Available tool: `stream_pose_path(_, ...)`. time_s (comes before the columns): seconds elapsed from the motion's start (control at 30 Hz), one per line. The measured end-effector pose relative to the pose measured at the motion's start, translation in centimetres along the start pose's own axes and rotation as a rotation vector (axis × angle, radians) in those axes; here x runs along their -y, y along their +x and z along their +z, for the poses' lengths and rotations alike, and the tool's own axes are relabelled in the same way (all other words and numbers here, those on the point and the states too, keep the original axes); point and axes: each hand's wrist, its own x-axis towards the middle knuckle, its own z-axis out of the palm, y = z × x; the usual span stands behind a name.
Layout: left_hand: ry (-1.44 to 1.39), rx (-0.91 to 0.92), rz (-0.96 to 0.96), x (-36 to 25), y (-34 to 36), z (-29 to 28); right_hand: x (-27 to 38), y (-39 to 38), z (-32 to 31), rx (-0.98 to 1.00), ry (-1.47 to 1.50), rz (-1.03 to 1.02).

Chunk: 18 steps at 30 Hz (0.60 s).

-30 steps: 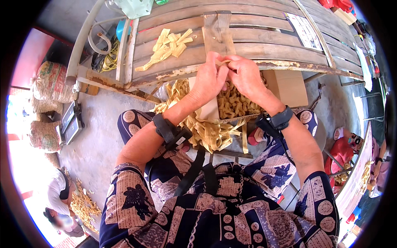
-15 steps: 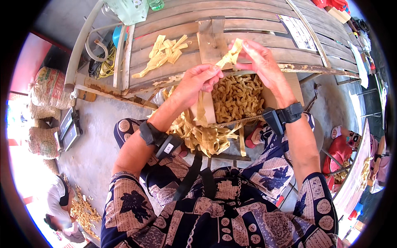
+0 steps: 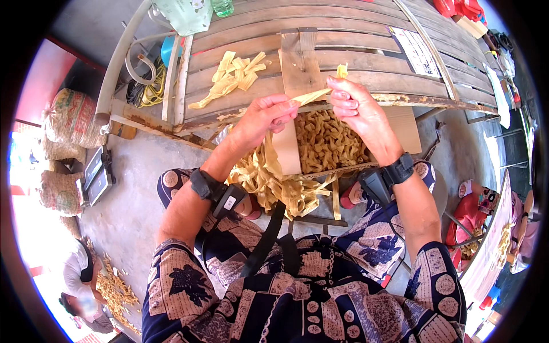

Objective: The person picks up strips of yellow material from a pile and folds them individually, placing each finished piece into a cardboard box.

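A yellow tofu skin strip [image 3: 310, 97] is stretched between my hands over the near edge of the slatted bench. My left hand [image 3: 267, 113] pinches one end between thumb and fingers. The other end is gripped in my right hand [image 3: 355, 106], with a short tip poking up above its fingers. Below, a cardboard box [image 3: 404, 130] holds many small tofu skin knots [image 3: 329, 143]. Beside it, under my left forearm, hangs a heap of loose tofu skin strips [image 3: 274, 186]. A small pile of strips [image 3: 231, 80] lies on the bench, left of my hands.
The wooden slatted bench [image 3: 366, 57] has a rusty metal frame. A wooden block [image 3: 300, 63] and a printed sheet [image 3: 416, 51] lie on it. Woven sacks [image 3: 71, 123] and a scale [image 3: 98, 180] stand at left. Another person [image 3: 80, 274] is beside knots on the floor.
The bunched, knot-like strip between my hands is now drawn out into a taut, narrow band. My right hand has moved slightly down and curled its fingers closed.
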Motion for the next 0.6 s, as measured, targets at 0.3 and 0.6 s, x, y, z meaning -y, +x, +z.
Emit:
stream_pose_path(0.3,0.324,-0.173,0.147,-3.4,4.9,-3.1,1.3,6.8,-0.6,-0.191,-0.362,-0.234)
stream_pose_path(0.6,0.511,-0.378,0.228,-1.2,9.9,-5.5,-0.3,11.1,-3.0,-0.344,-0.58,-0.313)
